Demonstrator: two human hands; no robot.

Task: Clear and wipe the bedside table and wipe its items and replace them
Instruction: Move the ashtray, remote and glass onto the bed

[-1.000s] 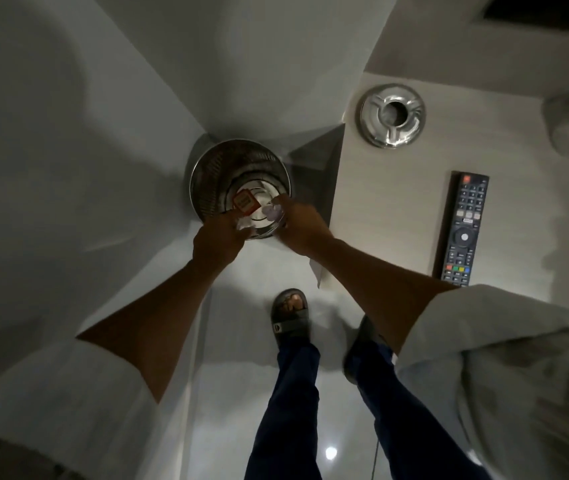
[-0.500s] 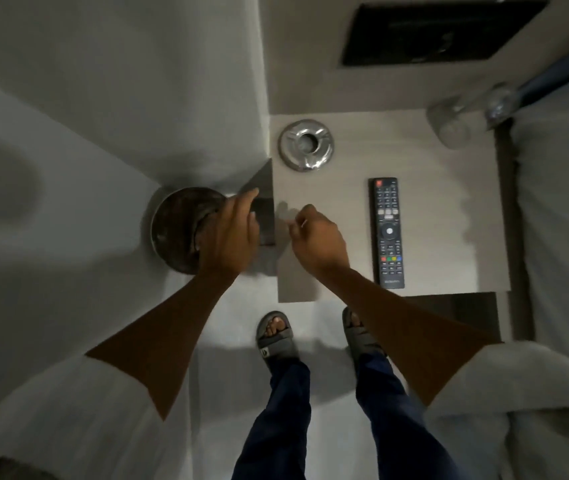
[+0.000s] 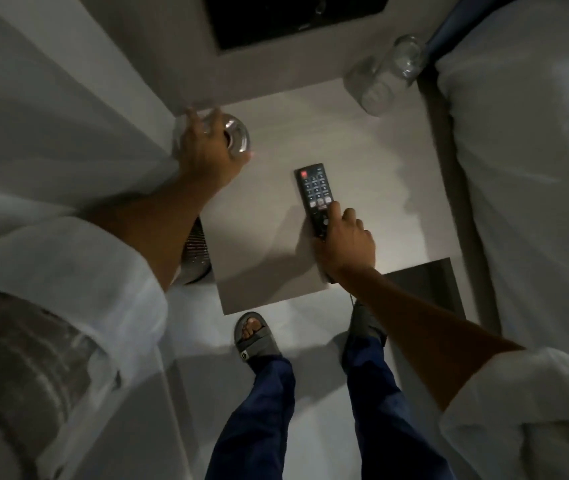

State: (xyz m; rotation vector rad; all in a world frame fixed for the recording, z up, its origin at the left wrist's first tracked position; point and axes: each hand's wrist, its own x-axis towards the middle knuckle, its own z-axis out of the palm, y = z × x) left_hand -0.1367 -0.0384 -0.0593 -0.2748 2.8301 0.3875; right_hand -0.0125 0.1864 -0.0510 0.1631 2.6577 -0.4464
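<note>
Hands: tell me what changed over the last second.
Both hands left the bin. The left hand moved up onto the ashtray; the right hand moved right and gripped the remote. The glass and table stayed put.

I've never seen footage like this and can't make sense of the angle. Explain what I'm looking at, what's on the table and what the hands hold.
There is no machine here. A person wears a camera on the head, so the one picture looks straight down along their arms to their legs and sandals. The pale surface is the bedside table, with a bed to its right. The left hand reaches over the round metal ashtray at the table's far left corner; whether it grips it yet is unclear. The right hand closes around the near end of the black remote control. A clear glass jar stands at the far right corner, untouched. A metal bin shows beside the table, under the left arm.
</note>
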